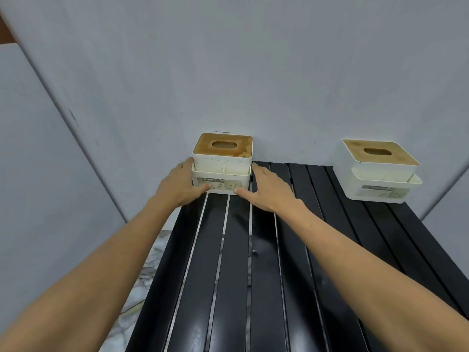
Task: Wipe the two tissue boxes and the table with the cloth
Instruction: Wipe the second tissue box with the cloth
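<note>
A: From the head camera, where do you stand in the job?

B: You're handling the near tissue box (222,165), at the middle of the frame against the wall. No cloth shows anywhere, so I judge you are moving or steadying the box, not wiping yet.

A: And your grip?

B: Your left hand (181,185) lies against its left side, your right hand (266,190) against its right, fingers fairly straight, thumbs touching the front. The box is clasped between them.

A: The rest?

B: The second tissue box (378,171) sits at the right on the black slatted counter (266,275), well apart. Next you'll need the cloth.
</note>
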{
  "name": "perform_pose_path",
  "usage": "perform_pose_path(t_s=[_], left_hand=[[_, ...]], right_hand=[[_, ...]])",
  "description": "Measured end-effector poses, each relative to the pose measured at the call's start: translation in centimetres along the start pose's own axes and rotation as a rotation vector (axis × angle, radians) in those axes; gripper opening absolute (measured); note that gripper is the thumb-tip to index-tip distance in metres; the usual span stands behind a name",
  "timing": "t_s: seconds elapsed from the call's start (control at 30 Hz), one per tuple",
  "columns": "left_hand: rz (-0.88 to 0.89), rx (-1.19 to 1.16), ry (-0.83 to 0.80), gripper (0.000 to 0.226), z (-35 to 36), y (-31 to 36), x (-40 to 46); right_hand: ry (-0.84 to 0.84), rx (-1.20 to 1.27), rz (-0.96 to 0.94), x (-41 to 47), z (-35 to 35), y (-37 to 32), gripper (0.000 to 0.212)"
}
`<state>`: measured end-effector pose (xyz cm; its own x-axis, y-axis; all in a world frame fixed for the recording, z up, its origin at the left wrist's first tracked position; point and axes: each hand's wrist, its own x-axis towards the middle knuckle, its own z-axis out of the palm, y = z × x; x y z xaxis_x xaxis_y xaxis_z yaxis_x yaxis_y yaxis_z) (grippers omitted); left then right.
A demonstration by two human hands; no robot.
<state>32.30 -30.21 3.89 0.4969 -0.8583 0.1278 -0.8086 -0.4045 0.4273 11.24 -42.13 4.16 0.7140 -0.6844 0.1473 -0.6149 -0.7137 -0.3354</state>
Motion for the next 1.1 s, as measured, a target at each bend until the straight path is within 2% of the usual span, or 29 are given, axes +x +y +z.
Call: perform_pose_path(t_s=[0.2,0.33,0.6,1.1], left_hand=[[0.006,-0.027,0.05,0.07,0.4,0.6,0.2],[-0.003,-0.071,0.089,0.072,0.9,1.1,-1.0],[0.029,-0.147,0.131,0.069,0.2,4.1,-5.8],[0.089,-0.299,0.112,0.061,1.0,15.1,-22.2]], right_hand=[[0.11,0.092,-0.009,1.0,1.4,0.1,0.062],[0.153,0.187,-0.015,0.2,1.5,0.4,0.051],[0.171,0.277,-0.031,-5.0,-1.4,0.8,0.051],[0.2,0.296,0.059,-24.5,-8.6,3.0,0.052]])
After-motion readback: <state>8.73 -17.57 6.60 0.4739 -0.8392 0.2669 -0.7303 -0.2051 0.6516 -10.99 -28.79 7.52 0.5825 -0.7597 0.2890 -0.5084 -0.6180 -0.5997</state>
